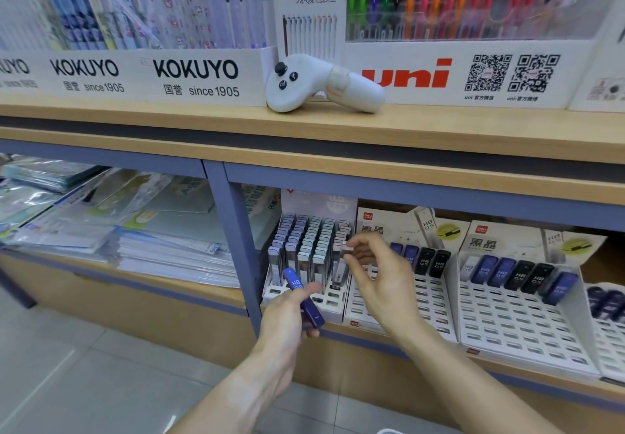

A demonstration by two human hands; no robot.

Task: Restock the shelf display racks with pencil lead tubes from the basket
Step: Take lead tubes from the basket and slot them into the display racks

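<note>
L hand (287, 315) low centre, fingers curled round blue tube (302, 298) marked HB 0.5 — tube runs diagonally through the fist, top end poking up-left past the thumb, bottom end sticking out lower right by the fingers. Held just in front of left rack (333, 308), near its empty front slots.

R hand (378, 274) up and to the right of it, thumb and forefinger pinching a small pale tube (348, 247) at its cap; other fingers loosely bent. Pale tube right at the rack's rightmost column, among the upright grey-white tubes (304, 247) filling the back rows. Can't tell whether its base sits in a slot or not — hand and neighbours hide it.

Mid rack (429, 301) just right of R hand, partly behind wrist: a few blue and black tubes in back row, rest of slots bare. Right rack (521, 325) beside that, one back row of white, blue, black tubes (517, 276). Basket not in view.

Upper shelf (304, 125): white controller (318, 83) lying on its side, betw. KOKUYO display (135, 75) and uni pen display (456, 75). Lower left bay: stacks of plastic-wrapped paper goods (101, 224).
</note>
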